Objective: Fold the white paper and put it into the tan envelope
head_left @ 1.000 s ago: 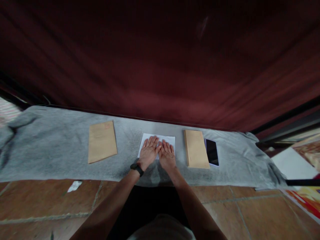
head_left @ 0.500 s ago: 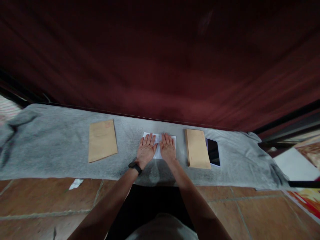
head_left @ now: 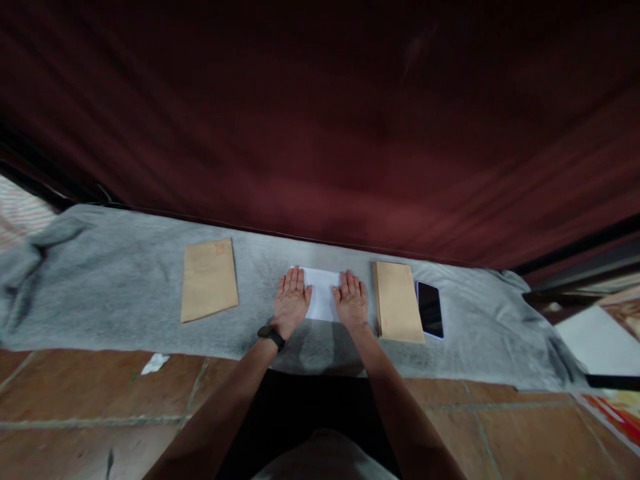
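Observation:
A small white sheet of paper (head_left: 321, 293) lies on the grey cloth in front of me. My left hand (head_left: 291, 298) rests flat over its left edge, palm down with fingers stretched out, and a dark watch (head_left: 271, 335) is on that wrist. Over the right edge of the paper, my right hand (head_left: 351, 299) also lies flat, its fingers straight. Between the two thumbs the middle of the sheet shows. Just right of my right hand is a stack of brown envelopes (head_left: 400, 303). A single brown envelope (head_left: 209, 280) lies apart on the left.
Beside the envelope stack lies a phone (head_left: 429, 310) with a dark screen. The grey cloth (head_left: 125, 293) covers a long narrow surface against a dark red panel (head_left: 320, 167). A crumpled white scrap (head_left: 155, 363) is on the tiled floor (head_left: 100, 390).
My hands have slid apart across the paper, mainly the right one moving rightward, so more of the sheet's middle shows. The camera view has shifted slightly.

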Tool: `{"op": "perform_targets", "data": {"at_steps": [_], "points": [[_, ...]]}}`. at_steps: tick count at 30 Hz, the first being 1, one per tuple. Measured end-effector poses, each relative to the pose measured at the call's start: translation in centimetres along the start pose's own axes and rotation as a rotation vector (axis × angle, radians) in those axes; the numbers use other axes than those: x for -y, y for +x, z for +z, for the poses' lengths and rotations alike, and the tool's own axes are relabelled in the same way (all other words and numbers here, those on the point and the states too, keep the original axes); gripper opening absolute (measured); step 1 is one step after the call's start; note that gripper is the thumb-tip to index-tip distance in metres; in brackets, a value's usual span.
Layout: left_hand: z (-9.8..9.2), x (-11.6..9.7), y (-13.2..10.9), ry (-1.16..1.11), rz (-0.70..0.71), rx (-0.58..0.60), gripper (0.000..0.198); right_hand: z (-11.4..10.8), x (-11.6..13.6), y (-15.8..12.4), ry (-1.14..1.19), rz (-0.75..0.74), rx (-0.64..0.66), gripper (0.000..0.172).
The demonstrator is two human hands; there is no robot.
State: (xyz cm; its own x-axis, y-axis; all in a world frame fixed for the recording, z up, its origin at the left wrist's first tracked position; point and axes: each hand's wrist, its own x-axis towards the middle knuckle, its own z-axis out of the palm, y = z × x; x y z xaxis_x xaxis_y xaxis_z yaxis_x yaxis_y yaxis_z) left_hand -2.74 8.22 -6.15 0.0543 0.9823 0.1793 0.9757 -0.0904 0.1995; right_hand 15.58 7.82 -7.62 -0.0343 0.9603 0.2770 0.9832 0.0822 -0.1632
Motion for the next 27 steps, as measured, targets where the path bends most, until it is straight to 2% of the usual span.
{"op": "perform_targets", "data": {"at_steps": [3, 8, 10, 13, 18, 20, 24, 27], "points": [[0.0, -0.8, 0.1, 0.010, -0.042, -0.024, 0.062, -0.1, 0.2, -0.1, 0.000, 0.006, 0.007, 0.057], [0.2, -3.8, 0.0, -0.081, 0.177, 0.030, 0.055, -0.3, 0.3, 0.0, 0.009, 0.016, 0.027, 0.056], [0.4, -4.2, 0.1, -0.099, 0.190, 0.044, 0.054, -0.3, 0.3, 0.0, 0.015, 0.016, 0.021, 0.056], [0.3, -3.2, 0.1, -0.079, 0.146, 0.040, 0.056, -0.2, 0.3, -0.1, 0.022, 0.012, 0.013, 0.057], [-0.4, 0.6, -0.5, -0.015, 0.056, 0.032, 0.061, -0.2, 0.2, 0.0, 0.032, 0.028, 0.047, 0.058], [-0.7, 1.6, -0.9, 0.003, 0.038, 0.020, 0.062, -0.3, 0.1, 0.2, 0.037, 0.029, 0.056, 0.058], [-1.0, 1.8, -1.4, 0.010, 0.029, 0.002, 0.063, -0.9, 0.9, 0.1, 0.040, 0.050, 0.034, 0.056], [-1.1, 1.7, -1.3, 0.012, 0.036, -0.003, 0.062, -1.1, 3.1, -1.2, 0.061, 0.008, 0.003, 0.054]]}}
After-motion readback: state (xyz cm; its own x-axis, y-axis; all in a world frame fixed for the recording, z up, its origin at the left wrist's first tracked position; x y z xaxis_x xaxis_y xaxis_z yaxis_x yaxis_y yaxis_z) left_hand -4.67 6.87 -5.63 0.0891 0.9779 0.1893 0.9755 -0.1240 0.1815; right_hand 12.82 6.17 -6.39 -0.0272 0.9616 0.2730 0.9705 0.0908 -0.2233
